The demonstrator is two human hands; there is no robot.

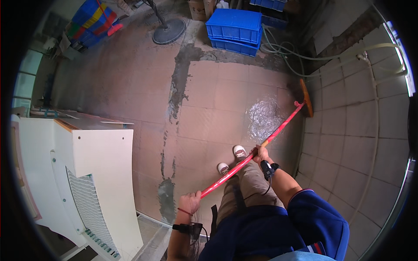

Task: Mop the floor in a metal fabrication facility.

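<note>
My left hand (pixel 190 202) is closed around the lower end of a long red pole, the handle of a push broom (pixel 226 175). Farther up the same handle, at a yellowish stretch, my right hand (pixel 260 154) grips it. The pole slants up to the right across my legs. Its wide orange head (pixel 306 98) is at the foot of the tiled wall; whether its dark edge is bristle or rubber is hard to make out. A shiny wet patch (pixel 264 118) lies on the floor beside the pole, left of the head.
A white panelled machine (pixel 106 174) stands at my left. Stacked blue crates (pixel 233 26) and a pale hose (pixel 296 54) are at the back right. A round black stand base (pixel 169 31) sits at the back, with coloured bins (pixel 89 19) left of it. The tiled wall (pixel 339 126) bounds the right.
</note>
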